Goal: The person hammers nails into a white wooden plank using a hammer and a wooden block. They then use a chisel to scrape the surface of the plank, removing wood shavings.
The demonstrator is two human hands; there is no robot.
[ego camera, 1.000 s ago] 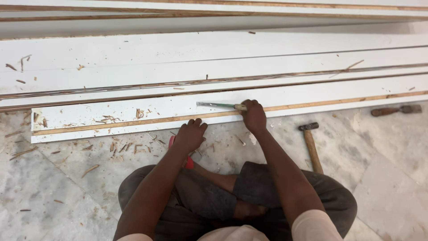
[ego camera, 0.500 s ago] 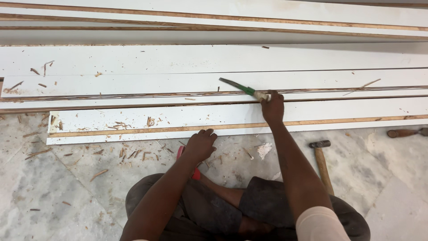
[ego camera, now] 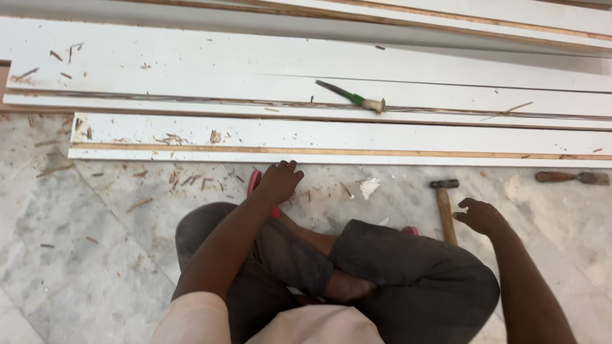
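Right hand (ego camera: 479, 215) open, fingers loosely curled and empty just beside the hammer (ego camera: 444, 207) on the marble floor (ego camera: 95, 255), left hand (ego camera: 278, 180) spread flat near the white board's (ego camera: 319, 137) front edge (green-handled chisel (ego camera: 350, 97) lying loose on the boards), hammer not yet gripped.

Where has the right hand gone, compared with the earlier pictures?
Yes, it moved. The right hand let go of the chisel, which now lies on the white boards, and came down beside the hammer on the floor.
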